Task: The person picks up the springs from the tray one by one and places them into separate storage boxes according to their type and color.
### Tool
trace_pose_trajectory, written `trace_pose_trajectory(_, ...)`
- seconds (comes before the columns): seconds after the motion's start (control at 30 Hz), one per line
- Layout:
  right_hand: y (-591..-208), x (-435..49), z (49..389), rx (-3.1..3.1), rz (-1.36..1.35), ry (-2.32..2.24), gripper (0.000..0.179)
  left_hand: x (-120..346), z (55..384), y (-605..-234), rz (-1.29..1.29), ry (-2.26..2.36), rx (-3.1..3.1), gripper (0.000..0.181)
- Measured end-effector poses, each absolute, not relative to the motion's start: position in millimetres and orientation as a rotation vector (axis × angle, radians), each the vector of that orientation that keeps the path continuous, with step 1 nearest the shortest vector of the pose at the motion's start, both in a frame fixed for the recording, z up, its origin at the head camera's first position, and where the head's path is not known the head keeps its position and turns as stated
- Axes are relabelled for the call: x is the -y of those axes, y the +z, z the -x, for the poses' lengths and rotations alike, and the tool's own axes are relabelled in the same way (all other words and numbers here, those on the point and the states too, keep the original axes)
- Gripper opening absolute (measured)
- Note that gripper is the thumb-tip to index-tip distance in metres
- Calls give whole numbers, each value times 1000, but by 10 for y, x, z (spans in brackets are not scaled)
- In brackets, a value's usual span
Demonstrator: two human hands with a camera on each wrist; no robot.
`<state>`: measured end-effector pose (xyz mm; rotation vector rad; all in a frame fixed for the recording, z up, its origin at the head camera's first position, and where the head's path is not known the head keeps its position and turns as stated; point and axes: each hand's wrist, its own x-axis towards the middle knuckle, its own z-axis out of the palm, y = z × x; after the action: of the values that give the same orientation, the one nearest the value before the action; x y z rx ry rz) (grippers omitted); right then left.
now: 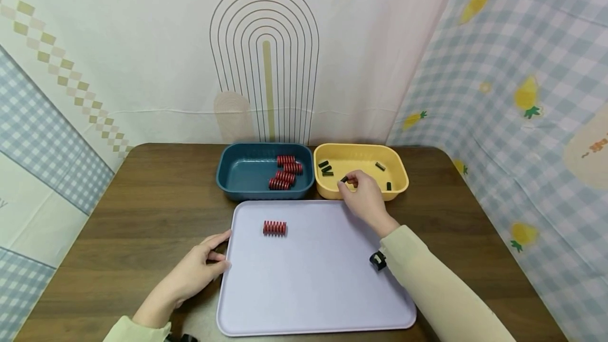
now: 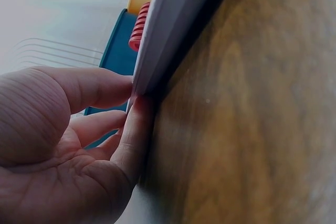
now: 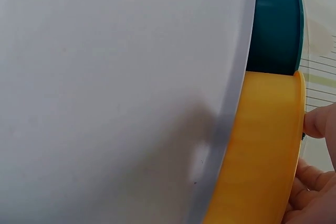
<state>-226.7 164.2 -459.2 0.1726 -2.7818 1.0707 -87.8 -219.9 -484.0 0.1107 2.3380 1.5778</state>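
My right hand (image 1: 364, 198) pinches a small black spring (image 1: 344, 179) between thumb and fingertips, over the front left of the yellow bin (image 1: 401, 183). In the right wrist view the bin's wall hides most of those fingers. Against the left rim of the pale lilac tray (image 1: 313, 278), my left hand (image 1: 197, 268) rests with its thumb and fingertips spread along the edge; the left wrist view shows the fingertips (image 2: 139, 108) touching that rim. One red coil spring (image 1: 274, 228) lies on the tray's upper left part.
Several red springs (image 1: 285, 176) sit in the right half of the dark teal bin (image 1: 244, 194), beside the yellow one. More small black springs (image 1: 328, 170) lie in the yellow bin. Both bins stand behind the tray on the wooden table (image 1: 157, 199), with a cloth backdrop behind.
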Motion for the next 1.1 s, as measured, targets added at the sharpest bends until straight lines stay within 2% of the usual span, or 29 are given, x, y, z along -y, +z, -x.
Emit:
trace_pose_trajectory(0.27, -4596, -1646, 2265, 2778, -171, 1079, 33, 2203, 877, -4845, -119, 1598, -2327, 67)
trace_pose_trajectory(0.5, -4596, -1650, 2265, 2777, -179, 1086, 41, 2199, 881, -4837, -111, 1593, -2326, 67)
trace_pose_trajectory(1.1, -4556, -1590, 2206, 2716, -319, 1096, 37, 2198, 881, -4840, -85, 1557, -2336, 67)
